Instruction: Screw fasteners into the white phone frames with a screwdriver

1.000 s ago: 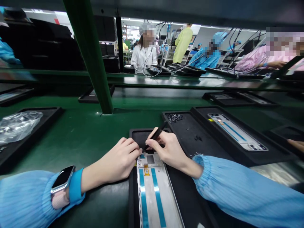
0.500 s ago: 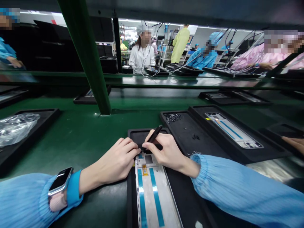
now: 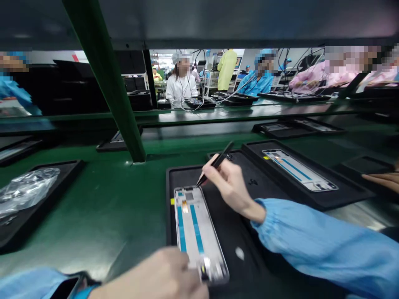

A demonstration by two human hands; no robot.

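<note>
Head view: pinching black tool (image 3: 223,153) in right hand (image 3: 232,182), with tip at top end of frame (image 3: 206,222). Lying seven o'clock from those fingers, in tray (image 3: 184,173), angled eleven-to-five. Near bottom end with left hand (image 3: 162,274), too blurred to tell grip.

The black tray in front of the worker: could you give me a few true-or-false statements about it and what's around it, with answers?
1. The right hand holds a black tool. True.
2. The metal frame lies in the black tray. True.
3. The tool's tip is at the frame's near end. False: it is at the far end.
4. The frame's two long strips are red. False: they are blue.
5. A clear bag lies in another tray on the left. True.
</note>
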